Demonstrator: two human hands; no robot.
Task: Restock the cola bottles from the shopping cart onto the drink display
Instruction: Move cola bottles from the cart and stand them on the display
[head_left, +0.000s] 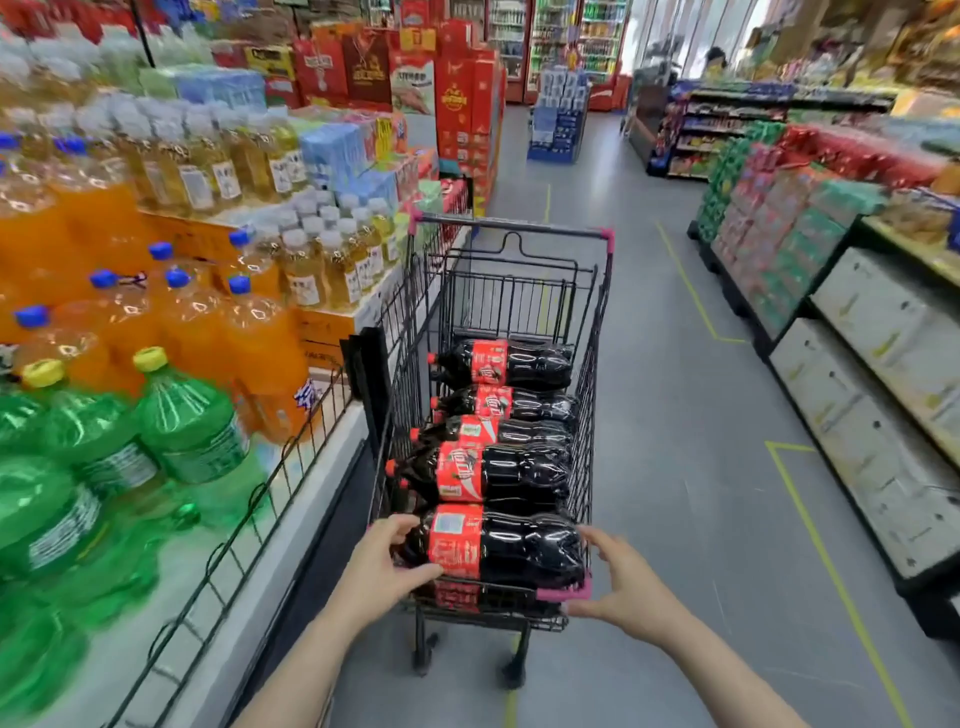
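You can make out white script on the red labels of the cola bottles (498, 465), but no word reads clearly.

Above the shopping cart (498, 332) your way is open: its top has no cover, so you can reach straight down to the cola bottles (498, 415) lying across it. Its wire sides block any sideways reach. On your left the wire rail (291, 457) of the drink display (332, 426) stands just beside the cart, with green bottles (187, 426) and orange bottles (244, 332) packed behind it. On your right the grey aisle floor (691, 415) lies open up to the stacked boxes (872, 364).
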